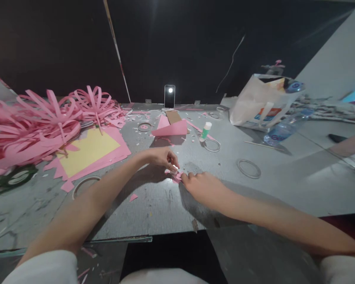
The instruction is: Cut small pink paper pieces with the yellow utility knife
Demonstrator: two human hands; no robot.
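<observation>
My left hand (163,157) is closed in a pinch on a small white object (173,169), whose kind I cannot make out. Just under it, a small pink paper piece (177,178) lies on the table. The curled fingers of my right hand (201,188) hold the right edge of that paper against the tabletop. Beyond my hands stands a green and white glue stick (206,131), upright. A folded pink paper sheet (170,128) rests beside a brown cardboard strip (173,116). One loose pink scrap (133,197) lies nearer to me.
Pink paper-strip loops (53,114) pile up at left, by stacked pink and yellow sheets (90,150) and a green tape roll (13,179). A phone (169,96) stands upright at the back. Rightward are wire rings (248,169), a plastic bag (254,104), a bottle (279,132) and another person's arm (350,145).
</observation>
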